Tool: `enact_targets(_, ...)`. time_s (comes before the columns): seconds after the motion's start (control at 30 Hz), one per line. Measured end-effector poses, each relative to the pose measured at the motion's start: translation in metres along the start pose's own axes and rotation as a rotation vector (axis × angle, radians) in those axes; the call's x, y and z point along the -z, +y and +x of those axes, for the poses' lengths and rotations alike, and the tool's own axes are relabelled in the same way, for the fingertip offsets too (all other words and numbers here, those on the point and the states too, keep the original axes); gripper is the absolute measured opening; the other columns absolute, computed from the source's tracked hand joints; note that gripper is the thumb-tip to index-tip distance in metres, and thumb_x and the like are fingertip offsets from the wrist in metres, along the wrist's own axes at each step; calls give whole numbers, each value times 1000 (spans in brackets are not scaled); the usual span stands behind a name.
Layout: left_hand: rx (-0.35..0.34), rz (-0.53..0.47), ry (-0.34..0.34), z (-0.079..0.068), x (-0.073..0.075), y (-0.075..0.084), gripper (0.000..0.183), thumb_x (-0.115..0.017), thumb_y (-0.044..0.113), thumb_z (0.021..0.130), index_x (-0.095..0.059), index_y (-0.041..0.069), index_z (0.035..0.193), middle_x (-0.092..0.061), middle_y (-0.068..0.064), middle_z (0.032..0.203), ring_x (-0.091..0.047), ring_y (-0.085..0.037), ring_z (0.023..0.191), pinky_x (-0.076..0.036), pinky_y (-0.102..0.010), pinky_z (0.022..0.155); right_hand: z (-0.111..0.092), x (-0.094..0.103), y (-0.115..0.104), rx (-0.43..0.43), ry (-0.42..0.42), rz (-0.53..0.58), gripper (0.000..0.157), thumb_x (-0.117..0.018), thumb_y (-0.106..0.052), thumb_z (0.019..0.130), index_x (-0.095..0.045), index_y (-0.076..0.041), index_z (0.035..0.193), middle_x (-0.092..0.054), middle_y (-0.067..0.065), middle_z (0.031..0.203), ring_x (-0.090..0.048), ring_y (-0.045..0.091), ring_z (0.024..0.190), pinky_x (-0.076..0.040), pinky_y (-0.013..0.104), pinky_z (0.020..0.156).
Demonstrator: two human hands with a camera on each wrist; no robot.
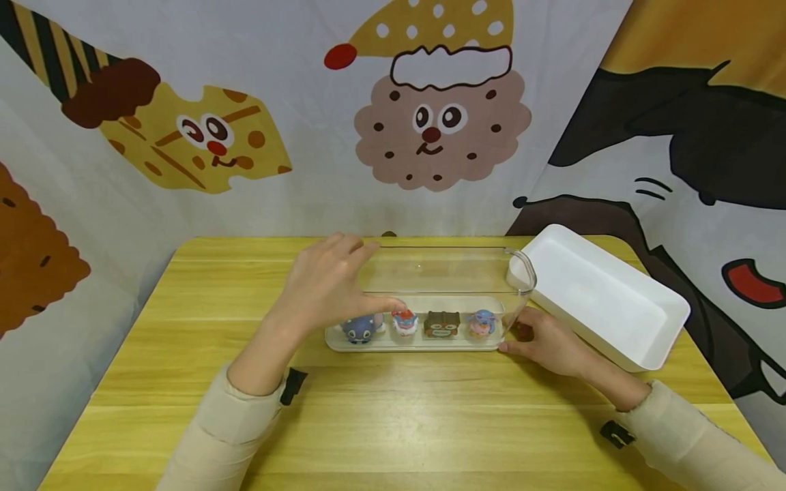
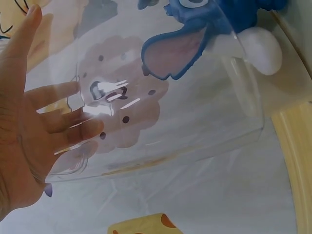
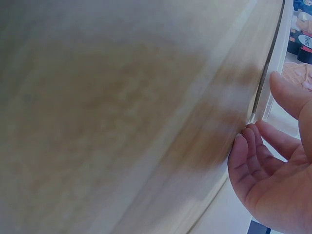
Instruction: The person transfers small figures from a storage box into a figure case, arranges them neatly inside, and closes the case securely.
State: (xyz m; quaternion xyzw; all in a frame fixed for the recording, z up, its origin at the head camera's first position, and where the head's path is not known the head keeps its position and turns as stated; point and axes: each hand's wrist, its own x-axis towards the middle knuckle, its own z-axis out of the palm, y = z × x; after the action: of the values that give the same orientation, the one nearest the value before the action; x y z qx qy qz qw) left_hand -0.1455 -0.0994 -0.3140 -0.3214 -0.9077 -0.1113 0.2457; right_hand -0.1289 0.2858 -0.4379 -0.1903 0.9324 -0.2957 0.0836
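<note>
A long clear cover (image 1: 442,269) stands tipped up along a shallow white tray (image 1: 411,346). My left hand (image 1: 328,283) grips the cover at its left end, and in the left wrist view its fingers (image 2: 73,131) show through the clear plastic. Beside the tray's right front corner, my right hand (image 1: 549,341) holds the tray's end between thumb and fingers. Standing in a row on the tray are a blue figurine with large ears (image 1: 361,330), a red-and-white figurine (image 1: 404,323), a brown chest-like figurine (image 1: 442,325) and a pink figurine with a blue top (image 1: 482,324).
A white rectangular bin (image 1: 608,293) lies at an angle on the right of the wooden table (image 1: 424,423), close to my right forearm. Behind the table hangs a cloth (image 1: 307,211) printed with cartoon biscuits.
</note>
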Motion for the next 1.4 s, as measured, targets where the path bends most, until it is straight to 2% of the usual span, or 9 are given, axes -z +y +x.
enact_targets(0.17, 4, 15, 4, 0, -2, 1, 99, -56, 87, 58, -66, 7, 115, -66, -8, 100, -61, -23, 85, -53, -34, 62, 0, 0, -1, -10, 3, -9, 37, -77, -35, 78, -64, -16, 106, -60, -3, 93, -51, 16, 81, -46, 26, 68)
enact_targets(0.43, 12, 27, -18, -2, -8, 4, 106, -43, 93, 58, -66, 7, 116, -64, -6, 99, -59, -22, 85, -53, -34, 68, 0, 0, 0, -29, -6, 7, 37, -77, -36, 77, -62, -16, 104, -60, -3, 92, -52, 16, 81, -46, 26, 68)
enact_targets(0.73, -14, 63, -23, -5, -18, 8, 100, -49, 89, 61, -67, 9, 116, -66, -8, 100, -60, -24, 88, -53, -35, 71, 0, 0, -1, -25, 5, -14, 34, -78, -34, 77, -62, -18, 104, -62, -5, 97, -55, 15, 86, -49, 31, 73)
enact_targets(1.03, 2, 57, -27, -8, -24, 8, 98, -50, 89, 60, -67, 9, 115, -66, -8, 98, -60, -23, 85, -53, -34, 67, -1, -1, -1, -11, 16, -11, 39, -79, -34, 76, -64, -15, 107, -62, -4, 98, -56, 16, 87, -50, 33, 74)
enact_targets(1.27, 11, 44, -16, -11, -26, 8, 94, -62, 83, 57, -67, 9, 115, -66, -8, 98, -61, -24, 84, -53, -35, 66, -1, -1, 0, -9, 15, -6, 41, -79, -33, 76, -64, -14, 109, -63, -3, 99, -56, 17, 88, -50, 35, 75)
enact_targets(1.4, 11, 44, -23, -11, -28, 8, 96, -55, 87, 59, -67, 9, 115, -66, -8, 98, -60, -23, 83, -53, -34, 65, -1, -1, -1, -8, 18, -13, 41, -78, -35, 76, -65, -14, 108, -62, -4, 98, -55, 17, 87, -49, 34, 74)
